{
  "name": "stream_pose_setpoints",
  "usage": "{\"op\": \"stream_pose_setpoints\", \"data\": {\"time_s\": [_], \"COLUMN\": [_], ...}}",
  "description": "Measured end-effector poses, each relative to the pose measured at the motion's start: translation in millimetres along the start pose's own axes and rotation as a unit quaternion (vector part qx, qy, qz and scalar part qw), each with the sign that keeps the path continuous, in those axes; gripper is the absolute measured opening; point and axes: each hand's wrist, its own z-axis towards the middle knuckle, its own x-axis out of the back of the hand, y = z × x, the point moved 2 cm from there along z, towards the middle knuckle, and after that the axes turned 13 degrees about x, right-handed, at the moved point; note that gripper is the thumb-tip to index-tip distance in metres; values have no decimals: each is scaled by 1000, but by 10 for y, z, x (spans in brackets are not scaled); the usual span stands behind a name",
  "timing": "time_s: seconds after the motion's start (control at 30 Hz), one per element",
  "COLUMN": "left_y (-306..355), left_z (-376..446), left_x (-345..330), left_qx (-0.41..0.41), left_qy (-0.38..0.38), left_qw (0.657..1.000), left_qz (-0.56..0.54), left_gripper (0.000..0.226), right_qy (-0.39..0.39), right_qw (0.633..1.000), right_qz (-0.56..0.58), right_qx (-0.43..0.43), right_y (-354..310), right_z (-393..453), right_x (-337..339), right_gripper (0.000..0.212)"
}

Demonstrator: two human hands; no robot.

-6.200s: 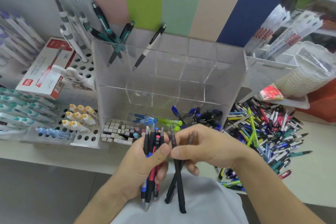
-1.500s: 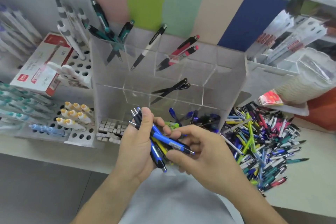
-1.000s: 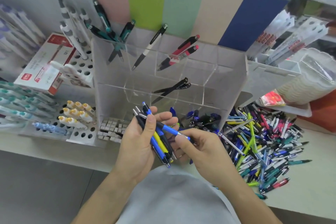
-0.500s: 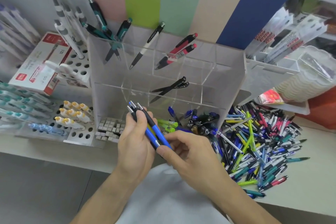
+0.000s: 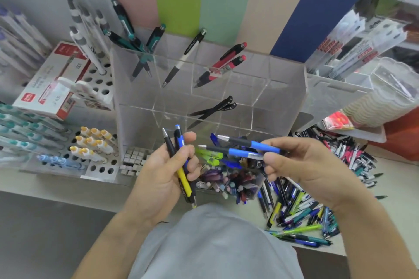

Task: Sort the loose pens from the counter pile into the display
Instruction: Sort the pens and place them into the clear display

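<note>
Pinching two blue pens (image 5: 247,147) between thumb and curled fingers (image 5: 272,158), the right hand (image 5: 301,165) holds them nearly level, long axes running left to right, their silver tips pointing left toward the other hand and their rear ends hidden in the grip. The upper pen has a dark grip section; the lower one lies just beneath it, almost parallel.

The left hand (image 5: 165,176) has its fingers curled round a small bundle of pens (image 5: 179,161), thumb pressed across the front. These stand close to upright, tilted slightly left at the top. A black pen and a blue-capped one stick out above the thumb; a yellow-barrelled pen (image 5: 184,182) runs down across the palm, its tip poking out below the hand toward the person's grey shirt (image 5: 213,244).

Behind both hands sits the clear acrylic display (image 5: 283,97) with its divided compartments. Teal pens (image 5: 145,50) lean in the back left compartment, a white and black pen (image 5: 184,56) in the next, two red and black pens (image 5: 223,63) in the third. Two black pens (image 5: 213,110) lie slanted in a middle-row compartment. The front row holds green, blue and dark pens, hard to separate.

To the right, the loose pile (image 5: 317,199) spreads across the table (image 5: 390,210), pens pointing every way. A red and white box (image 5: 54,79) sits at far left.
</note>
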Motion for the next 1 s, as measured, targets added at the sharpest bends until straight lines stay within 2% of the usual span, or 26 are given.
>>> {"op": "stream_pose_setpoints", "data": {"time_s": [0.07,0.17,0.23,0.3,0.37,0.5,0.57,0.67,0.73,0.87,1.0], "left_y": [37,50,3,-72,-113,-86,-73,-94,-96,-16,66], "left_z": [-9,-24,-31,-38,-30,31,41,42,54,62,56], "left_x": [23,14,-31,-93,-143,-135,-129,-169,-190,-253,-317], "left_qx": [8,-3,9,46,66,44,31,43,43,34,41], "left_qy": [-11,-10,-21,-50,-60,-51,-66,-95,-108,-136,-163], "left_qw": [999,991,978,967,962,963,956,953,949,926,944], "left_qz": [49,134,208,247,257,260,284,284,293,350,283], "left_gripper": [35,29,24,24,23,23,22,21,23,25,28], "right_qy": [-68,-150,-200,-247,-246,-167,-124,-66,-51,-64,-59], "right_qw": [997,982,952,903,874,910,944,985,989,985,982], "right_qz": [-26,-111,-230,-352,-418,-378,-304,-158,-126,-144,-150], "right_qx": [-6,-8,5,22,32,24,22,36,62,64,96], "right_y": [-107,-204,-226,-217,-222,-177,-123,-76,-74,-110,-218], "right_z": [10,57,125,206,269,297,308,307,285,260,278], "right_x": [74,41,-57,-170,-288,-414,-407,-434,-485,-476,-338], "right_gripper": [34,29,28,28,28,20,15,27,22,13,14]}}
